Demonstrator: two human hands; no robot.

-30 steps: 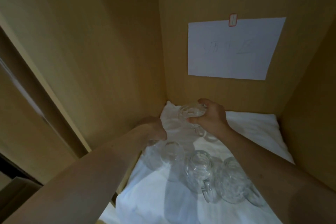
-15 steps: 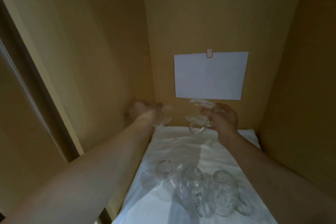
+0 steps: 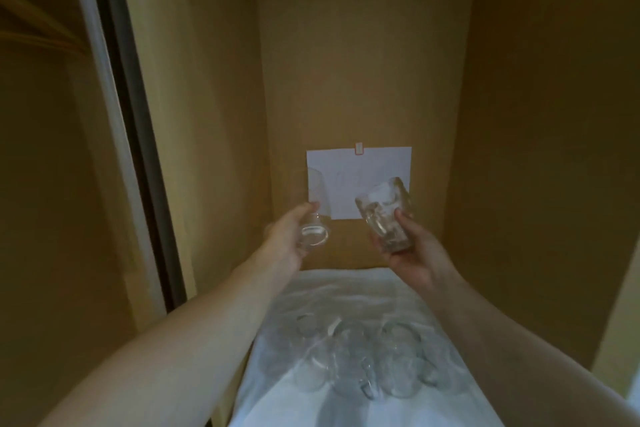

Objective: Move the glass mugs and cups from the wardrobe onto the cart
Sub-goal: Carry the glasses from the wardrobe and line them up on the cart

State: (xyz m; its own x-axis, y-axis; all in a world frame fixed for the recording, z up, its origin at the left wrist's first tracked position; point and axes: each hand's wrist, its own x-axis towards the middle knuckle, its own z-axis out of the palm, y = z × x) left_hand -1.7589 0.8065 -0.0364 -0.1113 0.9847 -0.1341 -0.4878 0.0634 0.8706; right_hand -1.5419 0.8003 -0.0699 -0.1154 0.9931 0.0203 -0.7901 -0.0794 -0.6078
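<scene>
The left hand grasps a clear smooth glass cup; the right hand grasps a dimpled glass mug. Both tilt; either could slip onto the clear glasses below.

A home wardrobe's inside. Tan wooden walls enclose a shelf spread with white cloth. A sliding-door track edges it.

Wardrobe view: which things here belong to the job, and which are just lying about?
Job:
left hand holding a glass cup
right hand holding a glass mug
glassware cluster on the white cloth

Lying about:
paper sheet, red clip
</scene>
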